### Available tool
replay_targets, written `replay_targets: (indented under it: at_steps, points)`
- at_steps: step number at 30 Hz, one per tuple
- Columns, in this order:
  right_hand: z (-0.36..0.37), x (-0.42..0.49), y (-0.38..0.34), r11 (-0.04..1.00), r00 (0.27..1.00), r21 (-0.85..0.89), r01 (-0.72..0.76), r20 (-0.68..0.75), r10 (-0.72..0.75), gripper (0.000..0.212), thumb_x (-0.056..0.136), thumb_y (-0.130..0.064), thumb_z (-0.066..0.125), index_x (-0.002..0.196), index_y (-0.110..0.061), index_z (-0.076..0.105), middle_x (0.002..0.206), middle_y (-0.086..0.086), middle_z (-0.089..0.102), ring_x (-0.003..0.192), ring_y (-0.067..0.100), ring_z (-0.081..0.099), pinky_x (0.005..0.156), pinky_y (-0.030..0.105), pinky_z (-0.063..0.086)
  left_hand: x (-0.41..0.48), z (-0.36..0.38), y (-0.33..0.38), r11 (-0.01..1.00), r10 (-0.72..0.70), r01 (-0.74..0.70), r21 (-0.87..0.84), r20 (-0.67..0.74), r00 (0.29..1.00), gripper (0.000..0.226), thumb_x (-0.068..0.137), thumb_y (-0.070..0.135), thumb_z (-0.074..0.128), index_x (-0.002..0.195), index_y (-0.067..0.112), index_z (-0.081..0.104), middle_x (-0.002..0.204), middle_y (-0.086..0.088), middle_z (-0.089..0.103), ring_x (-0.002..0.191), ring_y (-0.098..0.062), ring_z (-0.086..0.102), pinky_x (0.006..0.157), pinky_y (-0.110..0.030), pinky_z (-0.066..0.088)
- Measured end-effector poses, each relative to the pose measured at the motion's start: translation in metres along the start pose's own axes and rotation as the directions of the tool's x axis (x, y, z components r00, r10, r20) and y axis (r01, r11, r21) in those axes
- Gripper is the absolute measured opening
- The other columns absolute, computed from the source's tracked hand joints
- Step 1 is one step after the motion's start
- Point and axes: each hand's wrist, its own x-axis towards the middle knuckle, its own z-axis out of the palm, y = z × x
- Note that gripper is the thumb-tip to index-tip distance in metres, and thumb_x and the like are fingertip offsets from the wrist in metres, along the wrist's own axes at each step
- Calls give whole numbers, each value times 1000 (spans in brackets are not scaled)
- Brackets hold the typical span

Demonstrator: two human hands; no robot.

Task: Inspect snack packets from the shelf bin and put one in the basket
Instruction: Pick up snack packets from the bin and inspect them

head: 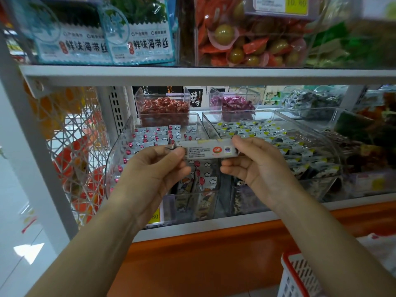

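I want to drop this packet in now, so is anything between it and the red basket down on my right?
Nothing visible blocks it. The packet is pinched by the left hand and right hand in front of the bin. The basket sits lower right, below the shelf ledge; only your right forearm overlaps it.

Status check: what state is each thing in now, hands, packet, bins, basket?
Long silver snack packet: held level, printed text showing.
Left hand: pinches its left end.
Right hand: pinches its right end.
Clear plastic bin of red-balloon packets: open-topped, stocked.
Clear plastic bin of yellow-marked packets: open-topped, stocked.
Red-and-white plastic basket: contents hidden.
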Motion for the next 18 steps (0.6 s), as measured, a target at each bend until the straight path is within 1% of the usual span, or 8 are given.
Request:
replay_targets:
  at_steps: [4,9,12,14,18]
  points:
    - [0,-1,-1,999,998,8,-42,-53,43,22,67,-25,67,71,-6,58,68,11,70,52,19,66,47,25,54,2,-1,-2,1000,14,-13,-13,30,999,10,65,10,62,71,2,61,60,-2,66,59,-9,66,57,-14,53]
    - [-1,-1,-1,999,995,-23,-34,-94,32,23,70,-26,65,72,-5,57,66,9,71,51,18,66,45,24,53,2,-2,-4,999,19,-17,-43,47,999,13,70,8,60,81,1,62,70,-6,70,66,-13,69,59,-15,54]
    - [-1,-1,-1,998,995,-14,-56,-88,54,26,70,-27,66,76,-4,56,67,10,71,51,18,66,45,23,53,1,-2,-4,996,7,-4,-89,36,999,6,79,5,56,78,4,61,67,-7,69,65,-13,69,59,-17,54]
    - [-1,-2,-1,997,993,1,-83,-79,82,30,68,-28,66,80,-2,57,68,11,71,51,18,66,44,22,53,1,-1,-4,993,-6,9,-114,24,1000,9,84,4,53,78,4,60,66,-6,69,64,-13,69,59,-17,54]
    - [-2,-2,-1,992,990,34,-124,-58,126,36,66,-29,67,86,0,59,66,10,71,50,16,66,42,21,52,1,-1,-5,992,-7,10,-126,26,1000,11,85,5,53,76,4,60,63,-4,68,62,-11,68,58,-17,54]
